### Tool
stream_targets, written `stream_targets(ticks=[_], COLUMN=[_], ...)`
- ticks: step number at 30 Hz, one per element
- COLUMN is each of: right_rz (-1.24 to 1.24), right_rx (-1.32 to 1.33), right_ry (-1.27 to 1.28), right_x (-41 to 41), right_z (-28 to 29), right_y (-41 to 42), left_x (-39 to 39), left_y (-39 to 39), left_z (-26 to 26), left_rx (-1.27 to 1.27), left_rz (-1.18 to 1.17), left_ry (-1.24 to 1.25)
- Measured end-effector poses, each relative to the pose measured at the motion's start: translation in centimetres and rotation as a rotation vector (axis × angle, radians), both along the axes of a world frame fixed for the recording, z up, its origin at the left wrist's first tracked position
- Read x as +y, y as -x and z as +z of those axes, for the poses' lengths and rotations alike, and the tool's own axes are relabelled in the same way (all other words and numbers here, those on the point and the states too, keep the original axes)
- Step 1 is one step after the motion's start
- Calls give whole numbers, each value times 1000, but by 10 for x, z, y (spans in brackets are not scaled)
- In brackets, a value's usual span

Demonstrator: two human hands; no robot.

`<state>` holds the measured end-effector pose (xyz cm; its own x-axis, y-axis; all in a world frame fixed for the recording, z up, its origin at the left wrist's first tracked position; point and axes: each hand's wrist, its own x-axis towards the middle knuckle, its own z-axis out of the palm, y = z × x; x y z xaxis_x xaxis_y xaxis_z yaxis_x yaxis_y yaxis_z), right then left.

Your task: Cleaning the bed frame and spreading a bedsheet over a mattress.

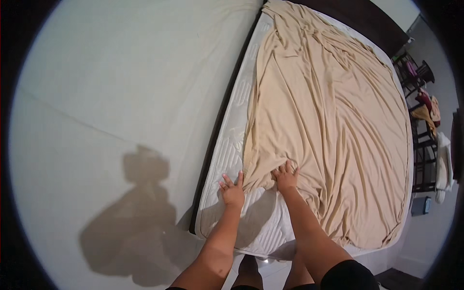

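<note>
A wrinkled beige sheet lies over most of a white quilted mattress. My left hand rests with fingers spread on the bare mattress, one finger by the sheet's left edge. To its right, my right hand lies spread on the gathered near part of the sheet, its fingers apart. The mattress shows bare along the left side and at the near left corner. At the right and far end the sheet lies in many folds.
A pale wall runs along the bed's left side, beside the dark bed frame. The dark headboard stands at the far end. On the right are dark racks or chairs with clothes and a white cloth.
</note>
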<state>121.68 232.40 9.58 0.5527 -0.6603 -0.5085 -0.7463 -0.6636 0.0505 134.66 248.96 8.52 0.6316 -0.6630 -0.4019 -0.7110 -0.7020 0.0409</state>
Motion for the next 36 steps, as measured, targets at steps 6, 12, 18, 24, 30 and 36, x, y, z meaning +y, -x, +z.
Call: stream_targets(ticks=[6,12,18,24,30,36], right_rz=[39,-157,-256,79,353,558], right_rx=[-246,-471,-491,-569,-836,-658], right_ry=[277,392,50,10,93,-123], right_x=[31,94,90,171,260,338], right_z=[2,-1,14,5,49,12], right_y=[23,71,99,128,81,92], left_x=[15,38,56,118,209,262], left_y=[-27,-31,-21,-19,-57,-29], left_z=[15,7,-3,-1,14,1], left_rx=[181,118,-10,86,16,16], left_rz=[8,-15,-37,117,450,131], left_ry=[166,296,427,594,881,213])
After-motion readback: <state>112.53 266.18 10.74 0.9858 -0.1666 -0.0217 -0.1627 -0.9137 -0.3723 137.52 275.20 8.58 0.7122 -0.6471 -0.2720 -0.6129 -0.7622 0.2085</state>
